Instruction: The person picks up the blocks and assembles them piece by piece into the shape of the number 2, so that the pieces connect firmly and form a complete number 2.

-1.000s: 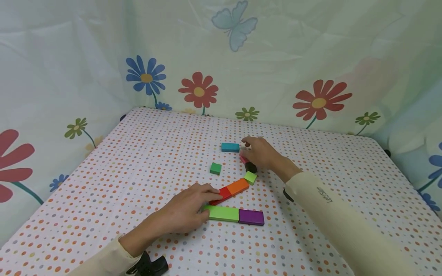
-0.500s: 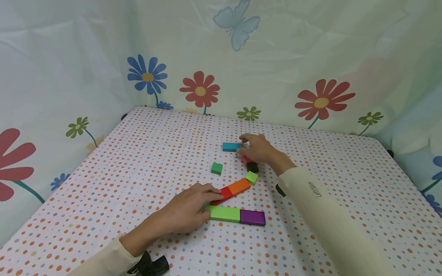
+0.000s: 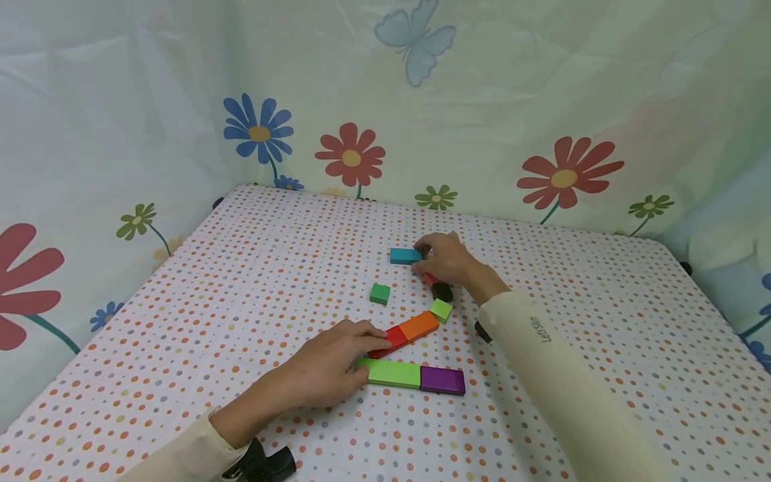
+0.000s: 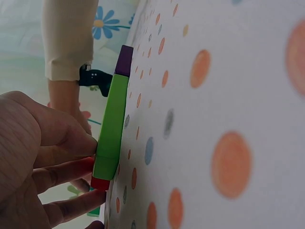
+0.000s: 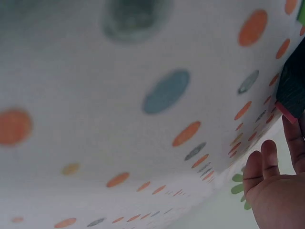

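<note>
In the head view my left hand [image 3: 328,365] rests with fingers extended on a red block [image 3: 390,340], its thumb at the left end of a long light green block [image 3: 391,373]. The left wrist view shows the thumb against that green block [image 4: 112,124]. Farther back, my right hand [image 3: 446,258] has thumb and forefinger curled about the right end of a blue block [image 3: 405,256], which lies flat on the cloth. Under this hand a pinkish-red block [image 3: 430,278] is partly hidden, touching a black block [image 3: 442,292].
An orange block [image 3: 419,326] joins the red one, with a small lime block [image 3: 442,310] at its far end. A purple block [image 3: 442,380] abuts the long green one. A small green block [image 3: 379,293] lies apart on the dotted cloth [image 3: 241,294].
My right hand has shifted slightly left and away from me, and its thumb and forefinger have come to the blue block's end. The left hand stays on the red and green blocks.
</note>
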A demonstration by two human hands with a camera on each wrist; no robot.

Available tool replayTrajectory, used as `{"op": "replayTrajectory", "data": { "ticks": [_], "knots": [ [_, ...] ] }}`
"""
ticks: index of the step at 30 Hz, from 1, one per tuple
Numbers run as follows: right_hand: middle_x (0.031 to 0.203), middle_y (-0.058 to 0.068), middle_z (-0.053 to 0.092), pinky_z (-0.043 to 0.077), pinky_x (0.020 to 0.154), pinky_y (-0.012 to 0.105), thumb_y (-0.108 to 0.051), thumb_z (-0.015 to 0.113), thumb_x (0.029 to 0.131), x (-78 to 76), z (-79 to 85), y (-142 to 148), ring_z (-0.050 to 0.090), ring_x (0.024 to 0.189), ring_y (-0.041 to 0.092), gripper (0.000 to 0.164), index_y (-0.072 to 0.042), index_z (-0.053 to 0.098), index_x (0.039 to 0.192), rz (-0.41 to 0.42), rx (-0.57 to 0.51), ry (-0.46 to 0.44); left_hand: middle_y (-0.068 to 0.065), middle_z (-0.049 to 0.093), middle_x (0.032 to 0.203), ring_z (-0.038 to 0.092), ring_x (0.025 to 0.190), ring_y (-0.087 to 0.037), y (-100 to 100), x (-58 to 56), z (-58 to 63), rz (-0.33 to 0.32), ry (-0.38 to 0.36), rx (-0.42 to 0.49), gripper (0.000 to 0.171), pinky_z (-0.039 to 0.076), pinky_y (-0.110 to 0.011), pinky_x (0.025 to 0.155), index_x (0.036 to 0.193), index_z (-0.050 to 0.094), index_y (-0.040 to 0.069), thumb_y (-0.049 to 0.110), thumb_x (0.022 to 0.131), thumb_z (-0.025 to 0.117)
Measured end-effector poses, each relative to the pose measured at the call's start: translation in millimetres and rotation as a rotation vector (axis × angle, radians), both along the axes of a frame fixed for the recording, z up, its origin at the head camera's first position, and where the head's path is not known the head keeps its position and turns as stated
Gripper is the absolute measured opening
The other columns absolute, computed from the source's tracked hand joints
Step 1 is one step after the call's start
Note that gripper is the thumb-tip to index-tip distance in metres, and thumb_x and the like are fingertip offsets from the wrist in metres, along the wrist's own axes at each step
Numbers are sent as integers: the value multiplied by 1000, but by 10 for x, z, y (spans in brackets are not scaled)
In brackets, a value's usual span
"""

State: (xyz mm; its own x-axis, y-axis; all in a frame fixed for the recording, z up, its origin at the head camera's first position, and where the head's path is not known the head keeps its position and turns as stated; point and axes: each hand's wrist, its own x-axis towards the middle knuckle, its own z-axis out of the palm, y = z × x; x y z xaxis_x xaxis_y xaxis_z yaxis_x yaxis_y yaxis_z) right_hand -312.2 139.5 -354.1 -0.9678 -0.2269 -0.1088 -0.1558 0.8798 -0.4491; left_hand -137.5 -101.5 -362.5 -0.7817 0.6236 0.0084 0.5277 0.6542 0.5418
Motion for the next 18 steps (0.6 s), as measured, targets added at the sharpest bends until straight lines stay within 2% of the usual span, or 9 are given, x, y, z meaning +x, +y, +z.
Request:
{"op": "replayTrajectory", "data": {
  "ticks": [18],
  "knots": [
    [124,15,60,49,100,45,-17,70,96,-20,-40,-73,41,119,32,37,-4,65,130,-9,6,22,6,58,139,53,126,-17,-3,-2,5,-3,-2,-2,46,46,-41,101,137,66,16,7,92,59]
  ]
}}
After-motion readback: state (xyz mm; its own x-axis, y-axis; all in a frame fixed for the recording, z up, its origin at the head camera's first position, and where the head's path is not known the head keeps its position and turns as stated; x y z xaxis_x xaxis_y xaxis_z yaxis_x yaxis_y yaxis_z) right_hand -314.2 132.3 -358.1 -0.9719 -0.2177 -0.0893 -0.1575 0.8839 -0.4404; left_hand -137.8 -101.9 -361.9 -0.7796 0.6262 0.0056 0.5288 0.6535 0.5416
